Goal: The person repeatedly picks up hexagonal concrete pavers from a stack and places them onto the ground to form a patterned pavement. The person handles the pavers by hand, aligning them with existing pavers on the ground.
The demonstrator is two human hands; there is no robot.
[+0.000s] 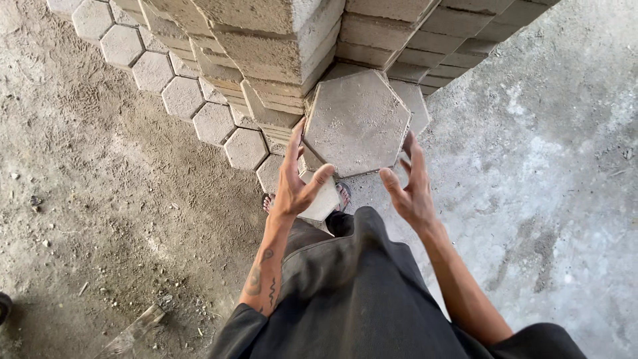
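Handling: the grey hexagonal concrete paving block (356, 121) looks heavy, rigid and rough-faced, unlikely to slip but liable to chip at the corners; opposite side edges seem the best hold.
Left hand (297, 179): fingers spread wide, fingertips against the block's left edge, thumb curled under its lower corner.
Right hand (411, 186): open, fingertips at the block's lower right edge; whether it presses or only nears, I cannot tell.
Block's place: between both hands, tilted flat-face up.
Beyond the grip: tall stacks of grey concrete pavers (279, 46).
Left of the grip: low row of hexagonal pavers (183, 96) on the dusty concrete floor (100, 199).
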